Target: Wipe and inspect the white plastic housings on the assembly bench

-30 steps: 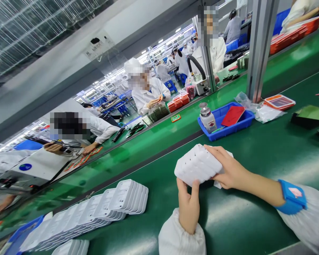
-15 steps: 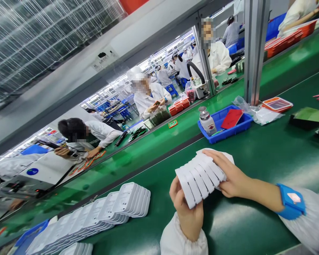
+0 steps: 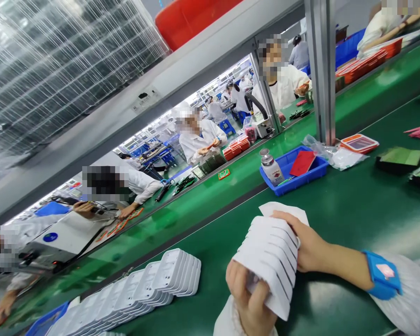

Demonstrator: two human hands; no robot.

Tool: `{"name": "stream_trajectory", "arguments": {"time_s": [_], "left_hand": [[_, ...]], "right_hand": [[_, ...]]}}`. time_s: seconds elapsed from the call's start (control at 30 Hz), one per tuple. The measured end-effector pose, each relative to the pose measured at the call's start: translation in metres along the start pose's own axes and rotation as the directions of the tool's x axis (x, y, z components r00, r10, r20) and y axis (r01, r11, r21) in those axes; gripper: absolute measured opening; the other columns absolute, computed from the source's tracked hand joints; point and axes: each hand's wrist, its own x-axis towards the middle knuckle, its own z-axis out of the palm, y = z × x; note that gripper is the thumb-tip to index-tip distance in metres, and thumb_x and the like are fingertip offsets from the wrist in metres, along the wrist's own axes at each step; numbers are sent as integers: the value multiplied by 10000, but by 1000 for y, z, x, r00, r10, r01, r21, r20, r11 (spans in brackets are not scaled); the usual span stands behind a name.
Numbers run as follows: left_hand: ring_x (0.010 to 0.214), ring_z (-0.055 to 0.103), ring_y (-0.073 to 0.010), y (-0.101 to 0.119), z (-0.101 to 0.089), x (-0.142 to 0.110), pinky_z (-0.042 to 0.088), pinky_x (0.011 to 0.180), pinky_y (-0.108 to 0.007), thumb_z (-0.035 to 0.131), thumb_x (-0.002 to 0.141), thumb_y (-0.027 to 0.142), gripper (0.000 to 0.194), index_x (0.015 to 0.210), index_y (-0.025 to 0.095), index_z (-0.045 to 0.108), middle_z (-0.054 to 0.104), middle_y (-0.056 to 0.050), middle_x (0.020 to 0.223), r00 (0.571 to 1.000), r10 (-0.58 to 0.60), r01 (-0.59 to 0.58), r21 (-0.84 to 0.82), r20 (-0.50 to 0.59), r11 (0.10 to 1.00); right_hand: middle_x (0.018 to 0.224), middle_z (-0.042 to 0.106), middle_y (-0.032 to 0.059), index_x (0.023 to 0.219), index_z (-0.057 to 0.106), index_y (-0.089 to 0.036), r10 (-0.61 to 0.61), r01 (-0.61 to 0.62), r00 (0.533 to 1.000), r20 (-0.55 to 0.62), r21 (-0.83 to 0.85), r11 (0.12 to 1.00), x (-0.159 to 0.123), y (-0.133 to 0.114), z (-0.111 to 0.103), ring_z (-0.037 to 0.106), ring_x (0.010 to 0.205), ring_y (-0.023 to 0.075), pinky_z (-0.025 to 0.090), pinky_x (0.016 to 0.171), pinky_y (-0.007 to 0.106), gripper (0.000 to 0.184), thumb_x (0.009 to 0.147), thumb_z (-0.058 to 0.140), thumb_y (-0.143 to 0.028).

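Note:
Both hands hold one stack of white plastic casings (image 3: pixel 266 247) above the green bench, tilted, with dark gaps between the pieces. My left hand (image 3: pixel 247 291) grips its near lower end, with the fingers partly inside the end piece. My right hand (image 3: pixel 303 238) is wrapped round the far right side, its thumb side hidden behind the stack. A flat white sheet-like piece (image 3: pixel 283 206) shows just beyond the right fingers; whether it touches the stack I cannot tell. To the left, overlapping piles of similar white casings (image 3: pixel 168 273) lie in a slanting row.
Beyond the hands stands a blue tray (image 3: pixel 297 176) with a white pump bottle (image 3: pixel 271 167) and a red card (image 3: pixel 303 162). A plastic bag (image 3: pixel 348 156) and an orange-rimmed piece (image 3: pixel 360 143) lie by a metal post (image 3: pixel 322 74). Co-workers sit across the green belt (image 3: pixel 182 210).
The stack has turned and tipped in my hands, its near end now lower and showing more of the end piece. My left hand has moved down slightly. The whole view has shifted a little.

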Motion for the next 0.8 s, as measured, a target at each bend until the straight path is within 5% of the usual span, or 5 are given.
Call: {"name": "stream_trajectory", "arguments": {"time_s": [0.1, 0.23, 0.37, 0.6, 0.8], "left_hand": [[1079, 533, -284, 0, -8, 15, 437, 862, -474, 649, 748, 128, 282, 988, 166, 506, 519, -154, 1187, 996, 62, -68, 94, 70, 993], [935, 597, -256, 0, -15, 12, 421, 795, -410, 662, 771, 211, 435, 1171, 125, 513, 620, -169, 1079, 983, -49, -2, 278, 176, 961], [940, 592, -264, 4, -20, 0, 402, 794, -400, 652, 786, 278, 423, 1175, 158, 537, 621, -158, 1099, 964, -134, 31, 404, 229, 914], [976, 561, -293, -20, -25, -3, 398, 800, -397, 620, 793, 317, 532, 1255, 109, 459, 590, -173, 1149, 935, -250, 36, 636, 250, 771], [917, 565, -293, -55, -35, -13, 388, 730, -376, 596, 796, 396, 555, 1264, 133, 456, 576, -167, 1169, 942, -291, 55, 781, 166, 622]], "right_hand": [[884, 579, 17, 1431, 138, -268, 474, -549, 827, 302, 258, 795, -5, 3, 13, 504, 493, 105, 412, 383, 212, 1004, 636, 751, -246], [568, 425, -89, 1358, 311, -194, 547, -782, 572, 611, 204, 589, -4, 5, 22, 342, 364, 70, 277, 338, 191, 843, 657, 735, -391], [724, 552, 24, 1057, 603, -181, 430, -390, 786, 444, -183, 902, 0, 6, 19, 547, 650, 180, 421, 591, 278, 323, 775, 633, -336], [705, 463, 4, 689, 359, -203, 96, -46, 982, 163, -286, 957, 3, -10, 14, 435, 602, 132, 357, 536, 236, 188, 739, 524, -129], [515, 327, -48, 637, 338, -218, -566, 612, 782, 261, -148, 777, 35, -108, -17, 327, 445, 119, 253, 457, 285, 258, 859, 436, -130]]}}
